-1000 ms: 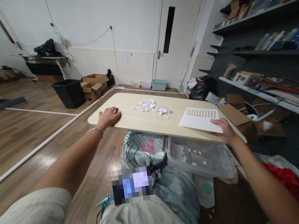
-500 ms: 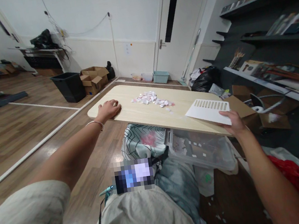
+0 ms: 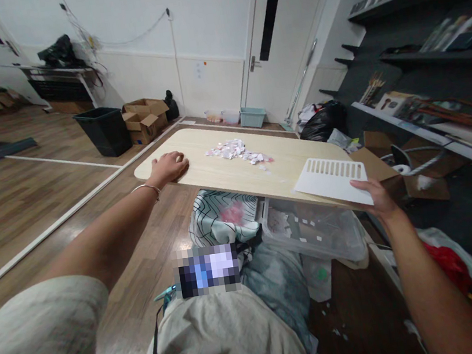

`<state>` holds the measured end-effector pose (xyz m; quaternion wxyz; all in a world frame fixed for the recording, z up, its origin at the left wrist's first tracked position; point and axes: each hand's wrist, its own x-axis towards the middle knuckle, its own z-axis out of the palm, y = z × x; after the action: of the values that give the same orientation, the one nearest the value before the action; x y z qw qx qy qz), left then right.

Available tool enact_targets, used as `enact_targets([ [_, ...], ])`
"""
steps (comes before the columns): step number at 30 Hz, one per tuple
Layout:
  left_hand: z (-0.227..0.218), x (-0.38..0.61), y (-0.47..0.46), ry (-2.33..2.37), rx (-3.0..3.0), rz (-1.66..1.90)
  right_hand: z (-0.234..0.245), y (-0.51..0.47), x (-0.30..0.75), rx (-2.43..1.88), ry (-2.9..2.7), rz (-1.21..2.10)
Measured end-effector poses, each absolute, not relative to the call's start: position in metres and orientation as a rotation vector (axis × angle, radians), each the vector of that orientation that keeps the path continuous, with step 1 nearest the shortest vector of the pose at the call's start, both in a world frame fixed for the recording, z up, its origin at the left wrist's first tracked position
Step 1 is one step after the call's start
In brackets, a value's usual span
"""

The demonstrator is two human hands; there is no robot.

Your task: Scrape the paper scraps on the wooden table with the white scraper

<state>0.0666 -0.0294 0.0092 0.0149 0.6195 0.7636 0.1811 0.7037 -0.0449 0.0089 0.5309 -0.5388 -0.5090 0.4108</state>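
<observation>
My left hand [image 3: 168,167] rests on the near left part of a pale wooden tabletop [image 3: 213,175], its fingers loosely bent and holding nothing. At the right end of the table, my right hand [image 3: 378,197] grips the lower right corner of a flat white plastic scraper [image 3: 329,182] with a row of oblong slots. The scraper's far edge leans over the tabletop and its near side reaches past the table's front edge. Between my hands, toward the middle, lies a loose heap of small white and pinkish paper-like pieces [image 3: 234,149].
Under the table's front edge are a patterned fabric bin [image 3: 202,220] with pink bits inside and a clear plastic box [image 3: 337,245] holding small white pieces. A phone with a blurred screen [image 3: 207,270] lies on my lap. Shelves [image 3: 429,53] stand at the right, a black bin [image 3: 104,134] at far left.
My right hand has shifted slightly right and toward me with the scraper. My left hand stays on the table, and the heap looks the same. The view has tilted a little.
</observation>
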Motion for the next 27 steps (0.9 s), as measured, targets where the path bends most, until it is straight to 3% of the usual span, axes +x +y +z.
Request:
enact_targets([
  [4,0.008,0.066,-0.028,2.380,1.921,0.576,0.011,-0.050,0.708,-1.418,-1.173,1.090],
  [18,0.010,0.067,-0.031,2.378,1.921,0.566,0.013,-0.047,0.688,-1.367,-1.051,1.004],
  [27,0.012,0.065,-0.029,2.378,1.941,0.496,0.004,-0.036,0.691,-1.399,-1.356,0.955],
])
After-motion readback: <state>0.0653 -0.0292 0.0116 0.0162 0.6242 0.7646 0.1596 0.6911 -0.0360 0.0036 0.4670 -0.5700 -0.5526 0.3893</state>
